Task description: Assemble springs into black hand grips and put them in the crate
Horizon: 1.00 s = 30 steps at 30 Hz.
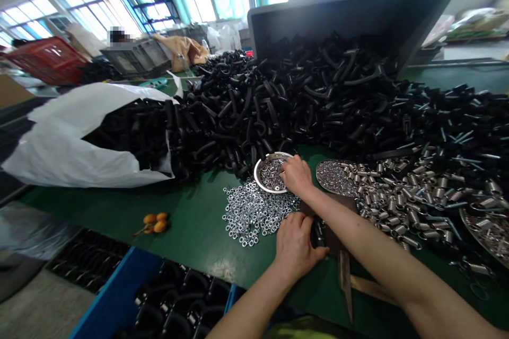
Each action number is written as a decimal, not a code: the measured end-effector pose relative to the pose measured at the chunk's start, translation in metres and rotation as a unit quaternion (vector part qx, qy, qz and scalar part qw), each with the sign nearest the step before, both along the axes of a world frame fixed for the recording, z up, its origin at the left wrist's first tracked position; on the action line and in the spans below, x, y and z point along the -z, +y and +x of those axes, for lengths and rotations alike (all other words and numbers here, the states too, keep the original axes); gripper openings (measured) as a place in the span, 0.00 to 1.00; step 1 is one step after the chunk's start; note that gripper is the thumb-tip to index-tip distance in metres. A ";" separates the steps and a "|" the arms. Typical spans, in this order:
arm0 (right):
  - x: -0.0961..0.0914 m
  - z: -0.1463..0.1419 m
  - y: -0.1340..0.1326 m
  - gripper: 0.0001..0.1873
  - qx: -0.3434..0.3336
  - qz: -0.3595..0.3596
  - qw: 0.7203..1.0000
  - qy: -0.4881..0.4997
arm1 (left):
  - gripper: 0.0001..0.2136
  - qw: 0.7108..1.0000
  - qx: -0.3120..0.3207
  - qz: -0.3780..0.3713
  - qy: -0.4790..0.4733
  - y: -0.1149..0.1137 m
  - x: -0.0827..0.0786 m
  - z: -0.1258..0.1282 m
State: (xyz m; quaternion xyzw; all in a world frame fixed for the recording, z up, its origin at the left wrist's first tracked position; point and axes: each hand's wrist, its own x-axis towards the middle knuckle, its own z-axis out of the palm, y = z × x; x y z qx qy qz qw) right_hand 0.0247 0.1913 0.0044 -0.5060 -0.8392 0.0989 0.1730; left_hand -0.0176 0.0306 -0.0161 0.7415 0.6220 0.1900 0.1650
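Observation:
My right hand [297, 175] reaches into a round metal bowl [263, 186] of small silver metal pieces. Its fingertips are drawn together among the pieces, and what they pinch is too small to make out. Below it, my left hand [293, 243] is closed around a black plastic part [318, 233], mostly hidden by the fingers. The part rests on a dark flat block [336, 233] on the green table. Loose silver nuts [250, 214] lie in a pile just left of both hands.
Black handle-like parts [254, 106] are heaped behind the bowl, spilling from a grey bin [353, 10] and a white sack [59, 143]. To the right lie metal springs [397, 206] and a dish of small pieces [334, 177]. Small orange fruits [159, 226] and a blue crate [107, 291] are at left.

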 end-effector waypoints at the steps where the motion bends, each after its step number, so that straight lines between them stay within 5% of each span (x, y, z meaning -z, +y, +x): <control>1: 0.005 -0.007 0.004 0.06 0.002 0.001 1.000 -0.002 | 0.27 1.000 0.002 -0.002 0.000 0.000 0.000 -0.001; 7: 0.001 -0.007 0.005 0.07 0.004 -0.009 1.000 0.029 | 0.27 1.000 0.008 0.002 -0.005 0.003 0.001 -0.004; 13: -0.026 0.063 -0.041 0.07 -0.040 -0.064 0.994 0.078 | 0.27 0.999 0.026 0.014 -0.018 0.005 0.003 -0.006; 18: -0.014 0.112 -0.089 0.08 -0.053 -0.111 0.988 0.098 | 0.25 0.999 0.036 0.004 -0.021 0.006 0.000 -0.007; 23: 0.002 0.109 -0.103 0.10 -0.052 -0.102 0.989 0.090 | 0.26 0.999 0.047 0.004 -0.027 0.007 0.000 -0.007; 30: 0.001 0.094 -0.121 0.08 -0.129 -0.007 0.990 -0.059 | 0.20 0.999 0.029 0.017 -0.003 0.005 0.004 -0.005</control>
